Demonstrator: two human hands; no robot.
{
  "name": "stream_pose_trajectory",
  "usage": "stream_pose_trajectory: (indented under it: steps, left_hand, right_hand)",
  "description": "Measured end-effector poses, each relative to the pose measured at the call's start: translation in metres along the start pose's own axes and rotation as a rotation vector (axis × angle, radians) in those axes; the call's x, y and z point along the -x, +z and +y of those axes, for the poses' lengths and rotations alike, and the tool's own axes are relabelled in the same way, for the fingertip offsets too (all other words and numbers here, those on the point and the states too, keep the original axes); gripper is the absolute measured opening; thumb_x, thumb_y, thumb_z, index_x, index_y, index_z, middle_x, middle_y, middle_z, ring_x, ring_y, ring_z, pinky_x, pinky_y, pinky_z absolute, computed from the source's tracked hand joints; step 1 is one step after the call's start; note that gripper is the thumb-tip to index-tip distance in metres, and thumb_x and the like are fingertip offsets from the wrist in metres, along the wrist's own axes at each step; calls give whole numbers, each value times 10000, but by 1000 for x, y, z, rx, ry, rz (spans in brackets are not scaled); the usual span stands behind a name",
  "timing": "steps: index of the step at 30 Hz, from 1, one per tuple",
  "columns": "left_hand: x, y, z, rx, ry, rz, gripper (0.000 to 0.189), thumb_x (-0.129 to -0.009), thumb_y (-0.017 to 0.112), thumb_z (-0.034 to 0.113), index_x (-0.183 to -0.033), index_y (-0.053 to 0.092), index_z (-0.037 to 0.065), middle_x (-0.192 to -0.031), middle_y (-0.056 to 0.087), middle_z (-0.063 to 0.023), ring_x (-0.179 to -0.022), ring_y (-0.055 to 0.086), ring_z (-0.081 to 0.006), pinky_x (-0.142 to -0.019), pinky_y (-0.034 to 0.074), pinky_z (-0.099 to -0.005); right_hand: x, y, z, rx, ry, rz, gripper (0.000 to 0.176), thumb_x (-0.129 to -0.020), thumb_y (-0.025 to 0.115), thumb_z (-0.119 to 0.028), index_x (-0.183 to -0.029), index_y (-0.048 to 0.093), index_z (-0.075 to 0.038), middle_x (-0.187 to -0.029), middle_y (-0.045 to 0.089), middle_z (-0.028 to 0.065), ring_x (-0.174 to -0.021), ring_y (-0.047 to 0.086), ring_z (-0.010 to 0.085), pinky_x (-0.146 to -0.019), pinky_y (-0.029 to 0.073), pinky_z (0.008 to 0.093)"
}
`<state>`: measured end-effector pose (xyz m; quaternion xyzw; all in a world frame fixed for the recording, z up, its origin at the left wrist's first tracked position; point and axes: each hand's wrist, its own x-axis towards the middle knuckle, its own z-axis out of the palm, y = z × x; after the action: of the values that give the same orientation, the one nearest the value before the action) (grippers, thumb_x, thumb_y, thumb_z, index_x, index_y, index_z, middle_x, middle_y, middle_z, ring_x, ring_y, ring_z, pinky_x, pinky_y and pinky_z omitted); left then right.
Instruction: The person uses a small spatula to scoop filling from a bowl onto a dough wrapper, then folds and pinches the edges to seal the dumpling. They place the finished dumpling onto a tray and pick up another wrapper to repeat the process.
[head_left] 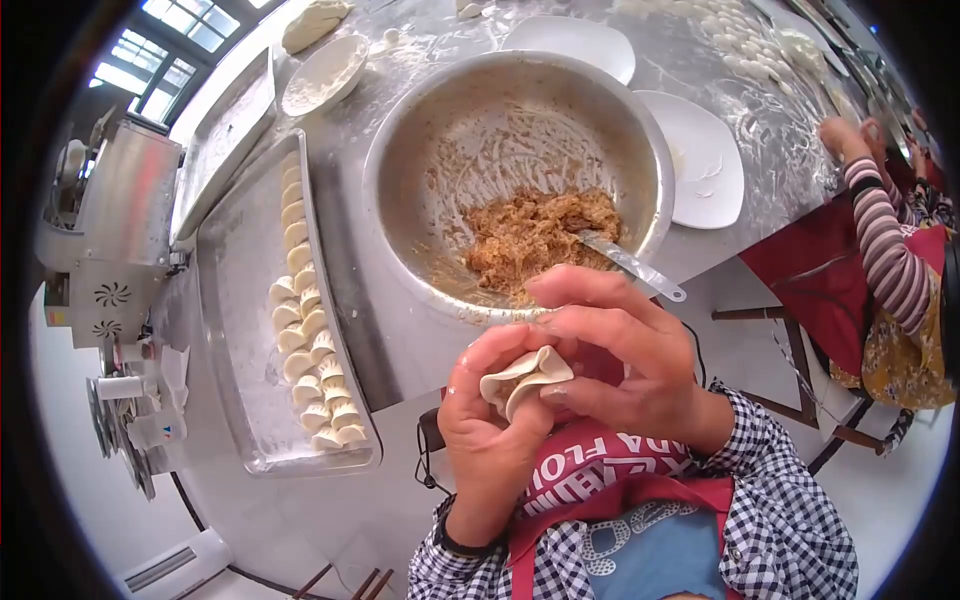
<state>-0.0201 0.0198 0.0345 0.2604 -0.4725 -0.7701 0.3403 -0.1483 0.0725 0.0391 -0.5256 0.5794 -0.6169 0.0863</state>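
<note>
A partly folded dumpling (pixel 526 380) rests in my left hand (pixel 488 415), whose fingers and thumb curl round it. Its dough edges stand up in folds with a gap between them. My right hand (pixel 630 350) pinches the right edge of the dough with the thumb, the other fingers arched above. Just beyond both hands is a large metal bowl (pixel 400 140) with brown minced filling (pixel 530 235) in it. A flat metal spatula (pixel 635 265) leans in the filling, its handle end over the bowl's near rim.
Left of the bowl, a metal tray (pixel 240 330) bears rows of pleated dumplings (pixel 310 340). Another tray (pixel 225 140) and a floury bowl (pixel 325 75) stand behind it. White plates (pixel 700 160) flank the big bowl. At the right, a co-worker's striped sleeve (pixel 885 235) reaches to the floured table.
</note>
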Motion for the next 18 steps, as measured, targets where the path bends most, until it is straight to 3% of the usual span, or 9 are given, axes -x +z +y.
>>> stream_pose_trajectory:
  steps: [3, 7, 10, 15, 18]
  left_hand:
    - [0, 0, -2, -33, -37, 42, 443, -764, 555, -92, -1184, 446, 0, -1096, 548, -97, -971, 558, -150, -829, 481, -269]
    - [2, 5, -2, 41, -96, 37, 428, -774, 552, -82, -1182, 449, -4, -1091, 545, -91, -980, 552, -147, -840, 473, -265]
    - [3, 3, -3, -6, -128, 20, 391, -817, 585, 22, -1177, 439, -15, -1079, 551, -105, -990, 546, -168, -857, 457, -275]
    - [4, 3, -5, -160, 16, 36, 369, -834, 567, 32, -1176, 440, -21, -1093, 547, -108, -1008, 536, -162, -889, 433, -282]
    - [7, -2, -8, -130, 41, 5, 374, -842, 556, 38, -1189, 432, -25, -1123, 541, -124, -1031, 533, -176, -904, 426, -291]
  right_hand:
    - [3, 1, 6, -48, 45, -42, 216, -648, 690, 7, -843, 597, -5, -1027, 586, 142, -859, 592, 241, -712, 497, 302]
    - [7, 1, 16, -117, -61, -34, 169, -645, 689, 8, -777, 584, -11, -962, 592, 123, -835, 589, 227, -697, 491, 295]
    - [7, 0, 17, -94, -135, -36, 153, -647, 689, 3, -755, 582, -14, -920, 592, 107, -815, 587, 219, -680, 487, 292]
    - [4, -1, 12, 9, -170, -40, 162, -645, 699, -18, -765, 591, -20, -919, 593, 104, -803, 587, 219, -662, 490, 292]
    - [4, 5, 8, 7, -56, 38, 173, -641, 706, -27, -777, 598, -19, -942, 594, 113, -815, 585, 219, -656, 493, 288]
